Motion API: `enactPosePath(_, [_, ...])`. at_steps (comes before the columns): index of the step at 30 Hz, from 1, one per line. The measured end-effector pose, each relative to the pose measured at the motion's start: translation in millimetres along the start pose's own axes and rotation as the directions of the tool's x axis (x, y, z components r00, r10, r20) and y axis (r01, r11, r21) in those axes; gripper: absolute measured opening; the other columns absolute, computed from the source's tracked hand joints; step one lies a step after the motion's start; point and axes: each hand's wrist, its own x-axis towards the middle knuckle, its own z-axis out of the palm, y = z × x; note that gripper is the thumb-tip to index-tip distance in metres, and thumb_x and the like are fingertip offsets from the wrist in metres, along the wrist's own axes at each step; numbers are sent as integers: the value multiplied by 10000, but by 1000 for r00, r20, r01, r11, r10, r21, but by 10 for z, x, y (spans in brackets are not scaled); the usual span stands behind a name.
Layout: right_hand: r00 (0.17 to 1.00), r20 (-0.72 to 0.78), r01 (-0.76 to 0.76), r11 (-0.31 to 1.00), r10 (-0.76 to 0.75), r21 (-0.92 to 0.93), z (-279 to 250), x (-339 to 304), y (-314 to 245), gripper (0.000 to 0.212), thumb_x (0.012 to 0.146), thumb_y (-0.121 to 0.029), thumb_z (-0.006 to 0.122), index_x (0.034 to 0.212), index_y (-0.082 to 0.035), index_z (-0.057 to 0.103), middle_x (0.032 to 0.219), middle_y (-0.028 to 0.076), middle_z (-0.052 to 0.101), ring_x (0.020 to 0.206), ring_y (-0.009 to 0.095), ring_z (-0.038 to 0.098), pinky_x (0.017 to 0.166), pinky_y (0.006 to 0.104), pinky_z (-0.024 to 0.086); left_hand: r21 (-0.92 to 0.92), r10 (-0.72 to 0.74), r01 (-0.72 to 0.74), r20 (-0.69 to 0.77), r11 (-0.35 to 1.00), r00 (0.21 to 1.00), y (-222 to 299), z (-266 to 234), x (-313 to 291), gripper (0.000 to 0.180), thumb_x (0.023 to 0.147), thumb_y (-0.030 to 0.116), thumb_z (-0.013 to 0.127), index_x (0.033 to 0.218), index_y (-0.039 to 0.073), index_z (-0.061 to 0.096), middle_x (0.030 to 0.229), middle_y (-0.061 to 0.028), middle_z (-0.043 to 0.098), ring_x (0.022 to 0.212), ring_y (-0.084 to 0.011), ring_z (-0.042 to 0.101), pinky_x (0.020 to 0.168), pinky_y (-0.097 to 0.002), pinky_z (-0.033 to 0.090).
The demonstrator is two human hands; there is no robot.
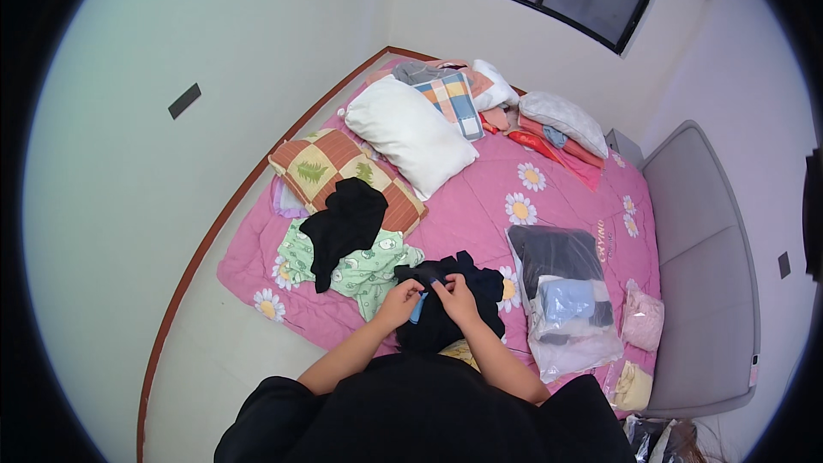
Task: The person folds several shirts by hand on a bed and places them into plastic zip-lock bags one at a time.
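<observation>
Both of my hands are at a crumpled black garment point(429, 326) near the bed's front edge. My left hand point(401, 302) pinches the cloth on its left side, next to a small blue strip point(418, 308) that hangs by the fingers. Just across from it, my right hand point(456, 298) is closed on the upper part of the same garment. What kind of garment it is, I cannot make out. A light green patterned cloth point(370, 270) lies to the left, with a second black garment point(347, 219) bunched on it.
A pink daisy-print quilt point(480, 197) covers the bed. Towards the far side are a white pillow point(411, 133), a checked leaf-print cushion point(321, 167) and stacked bedding point(561, 124). Clear bags of folded clothes point(566, 291) lie right, before the grey headboard point(699, 266).
</observation>
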Motion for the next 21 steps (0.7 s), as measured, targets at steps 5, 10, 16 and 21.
enactPosePath(5, [949,298,96,994,-107,52,18,260,26,416,772,-309,597,1025,11,519,836,132,599,726,221,579,663,299,450,140,156,-169,99,976,983,241,-8,3,114,788,-14,499,899,-1,522,731,-77,538,616,-109,501,571,-234,409])
enactPosePath(10, [744,610,-526,801,272,286,-69,135,-217,350,792,-160,566,1124,-74,494,746,-3,511,590,67,477,497,197,395,56,50,-51,11,997,999,128,-214,20,138,793,-7,501,924,13,541,759,-17,540,667,-64,490,607,-201,403])
enactPosePath(16, [820,558,-363,871,129,331,58,71,-76,420,724,-21,536,1136,-85,484,732,-1,507,616,69,490,538,215,427,28,-23,23,-11,999,1000,51,-250,46,136,799,0,498,926,9,543,763,-6,538,675,-53,487,610,-185,396])
enactPosePath(21, [866,486,-363,811,113,459,148,65,-22,343,708,23,474,1030,-80,528,719,-16,505,624,77,487,529,211,369,-62,-108,95,-265,994,958,-323,-400,67,146,790,13,502,927,-9,548,775,-63,580,667,-101,530,590,-234,426])
